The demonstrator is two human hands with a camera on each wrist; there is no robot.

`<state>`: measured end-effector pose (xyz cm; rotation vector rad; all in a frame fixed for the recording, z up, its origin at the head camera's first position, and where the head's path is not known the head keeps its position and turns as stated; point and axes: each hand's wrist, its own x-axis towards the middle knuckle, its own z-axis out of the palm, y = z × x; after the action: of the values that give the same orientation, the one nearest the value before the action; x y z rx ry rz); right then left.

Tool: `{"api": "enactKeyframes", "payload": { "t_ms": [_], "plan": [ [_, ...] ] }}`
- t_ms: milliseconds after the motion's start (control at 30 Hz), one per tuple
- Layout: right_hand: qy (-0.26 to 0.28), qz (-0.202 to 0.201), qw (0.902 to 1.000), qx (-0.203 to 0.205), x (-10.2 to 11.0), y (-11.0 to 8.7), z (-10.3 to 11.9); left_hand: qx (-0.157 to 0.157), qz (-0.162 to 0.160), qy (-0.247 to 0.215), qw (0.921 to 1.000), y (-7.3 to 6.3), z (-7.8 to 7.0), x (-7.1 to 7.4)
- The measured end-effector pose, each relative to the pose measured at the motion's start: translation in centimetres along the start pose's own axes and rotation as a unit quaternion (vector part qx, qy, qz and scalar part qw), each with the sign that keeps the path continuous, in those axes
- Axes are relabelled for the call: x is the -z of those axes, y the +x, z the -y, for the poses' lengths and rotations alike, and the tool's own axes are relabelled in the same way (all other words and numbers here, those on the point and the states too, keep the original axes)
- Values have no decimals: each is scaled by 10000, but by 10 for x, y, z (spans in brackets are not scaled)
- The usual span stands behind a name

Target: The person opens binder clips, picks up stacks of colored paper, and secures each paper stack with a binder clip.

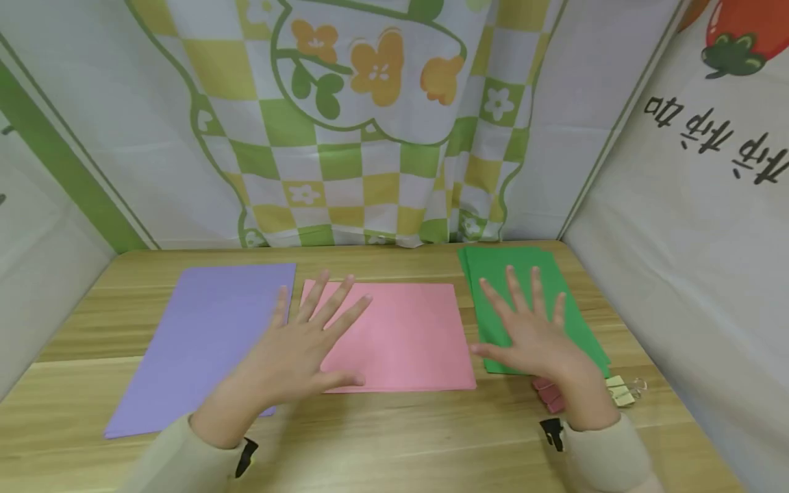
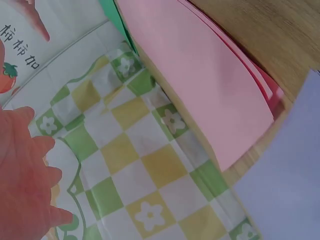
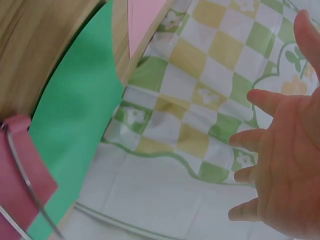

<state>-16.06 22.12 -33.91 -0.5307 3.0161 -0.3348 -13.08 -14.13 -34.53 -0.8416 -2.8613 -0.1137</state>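
Both hands are spread with straight fingers and hold nothing. In the head view my left hand (image 1: 292, 352) hovers over the gap between the purple paper (image 1: 203, 335) and the pink paper (image 1: 401, 335), overlapping both. Over the green paper (image 1: 573, 329) at the right is my right hand (image 1: 536, 335), its thumb pointing toward the pink sheets. Close by that wrist lie a dark pink binder clip (image 1: 548, 394) and a yellow binder clip (image 1: 620, 391), the pink one partly hidden. The left wrist view shows the palm (image 2: 25, 175) away from the pink stack's layered edges.
The papers lie side by side on a wooden table (image 1: 394, 445). A checked, flowered cloth (image 1: 370, 164) hangs behind the far edge, and white cloth walls (image 1: 690, 226) stand at both sides. Each sleeve has a black strap end (image 1: 553, 433) near the wrist.
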Motion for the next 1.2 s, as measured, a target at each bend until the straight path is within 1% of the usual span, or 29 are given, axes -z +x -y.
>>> {"api": "enactKeyframes", "payload": {
  "t_ms": [67, 233, 433, 567, 700, 833, 900, 1033, 1200],
  "plan": [
    [3, -16, 10000, -32, 2, -2, -4, -76, 1, -33, 10000, 4, -2, -2],
    [64, -18, 9999, -119, 6, -6, -12, -228, 116, -157, 9995, 13, -6, -5],
    [182, 62, 9994, -280, 6, -10, -24, -469, 111, -374, 9981, 26, -15, -10],
    [333, 130, 9985, -407, 7, -12, -33, -720, 160, -422, 9964, 38, -23, -16],
    [345, 156, 9982, -475, 9, -17, -43, -977, 188, -337, 9945, 53, -34, -25],
    [403, 175, 9976, -531, 11, -20, -52, -1173, 319, -267, 9922, 66, -42, -36],
    [518, 203, 9968, -570, 11, -22, -56, -1254, 405, -295, 9908, 72, -46, -40],
    [649, 276, 9957, -592, 9, -26, -65, -1364, 543, -281, 9888, 81, -52, -48],
    [613, 290, 9965, -479, 7, -28, -71, -1562, 770, -140, 9846, 95, -64, -56]
  ]
}}
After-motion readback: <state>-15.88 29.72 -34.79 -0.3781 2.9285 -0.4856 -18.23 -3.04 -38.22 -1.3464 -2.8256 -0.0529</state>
